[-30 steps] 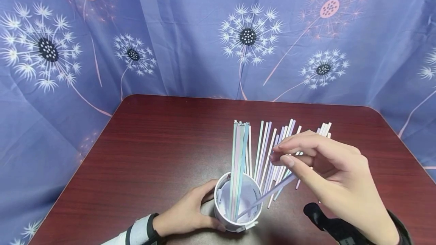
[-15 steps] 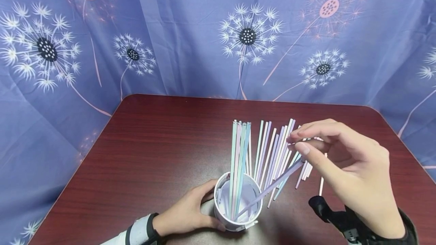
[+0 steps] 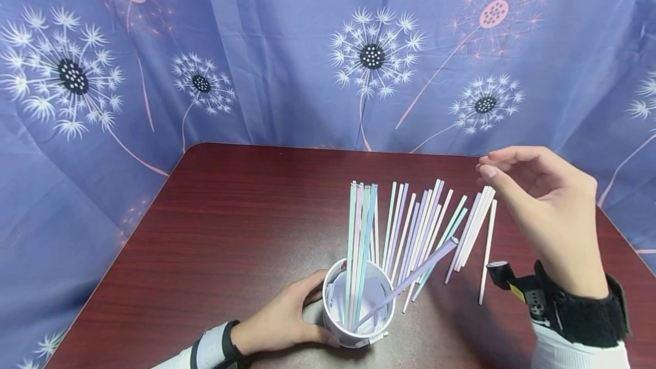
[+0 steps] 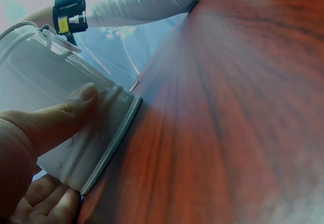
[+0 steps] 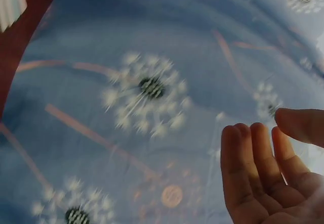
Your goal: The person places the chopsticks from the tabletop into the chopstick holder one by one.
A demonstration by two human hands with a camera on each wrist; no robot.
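Observation:
My left hand [image 3: 284,323] grips a small white bucket [image 3: 353,339] by its left side. In the left wrist view the thumb lies across the wall of the bucket [image 4: 43,75] and the fingers curl beneath it. Several thin pastel sticks [image 3: 360,244] stand upright inside. A purple stick [image 3: 422,266] leans out over the rim to the right, its foot in the bucket. Raised above the right end of the loose sticks, my right hand [image 3: 550,204] holds nothing. Its loosely bent fingers [image 5: 235,158] show against the cloth in the right wrist view.
Loose white, purple and green sticks [image 3: 407,226] lie side by side to the right of the bucket. Farther right is another group of pale sticks [image 3: 474,226]. A blue dandelion-print cloth [image 3: 287,73] hangs behind the dark red wooden table [image 3: 230,215].
My right hand has moved up and to the right, away from the purple stick, which stays leaning in the bucket. My left hand and the bucket have not moved.

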